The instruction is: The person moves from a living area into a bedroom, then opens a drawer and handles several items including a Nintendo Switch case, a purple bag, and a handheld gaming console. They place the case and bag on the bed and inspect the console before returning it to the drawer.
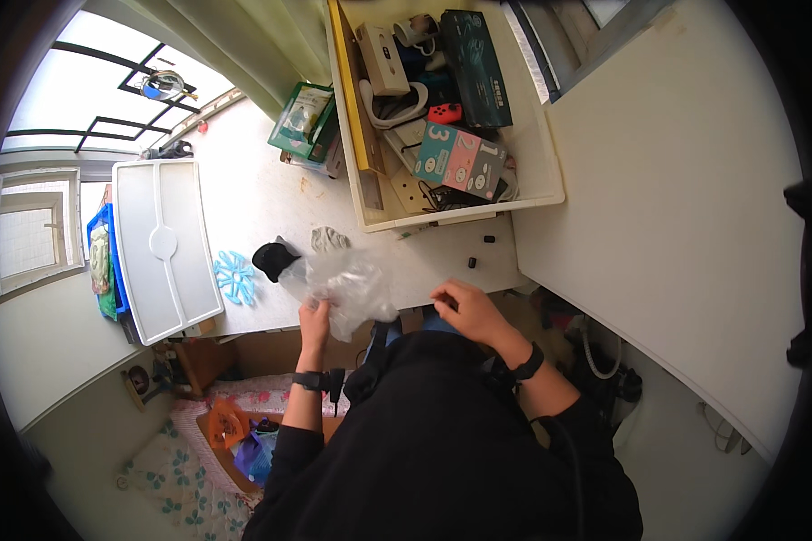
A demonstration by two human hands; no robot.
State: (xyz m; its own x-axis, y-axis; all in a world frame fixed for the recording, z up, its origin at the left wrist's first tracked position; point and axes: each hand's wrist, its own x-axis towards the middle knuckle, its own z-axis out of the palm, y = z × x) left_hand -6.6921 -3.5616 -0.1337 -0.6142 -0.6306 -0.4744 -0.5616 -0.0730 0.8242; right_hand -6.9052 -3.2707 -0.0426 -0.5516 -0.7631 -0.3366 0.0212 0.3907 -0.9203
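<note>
A crumpled clear plastic bag point(357, 287) hangs over the desk's front edge, pinched in my left hand point(316, 323). My right hand point(470, 312) is to the right of the bag, fingers curled and apart, holding nothing visible. Just beyond the bag lie a black cap-like item point(274, 260) and a small grey-beige cloth item point(329, 239). Light-blue plastic pieces point(235, 277), fanned out like a snowflake, lie left of the black item. Two small black cylinders point(489, 239) point(472, 262) are on the white desk point(419, 264) at the right.
An open white bin point(460, 215) at the back holds boxes, a mug and a red game controller point(444, 113). A white lid point(166, 250) lies at left, near a blue crate point(118, 270). A green package point(302, 118) is beside the bin. A white panel point(649, 169) bounds the right.
</note>
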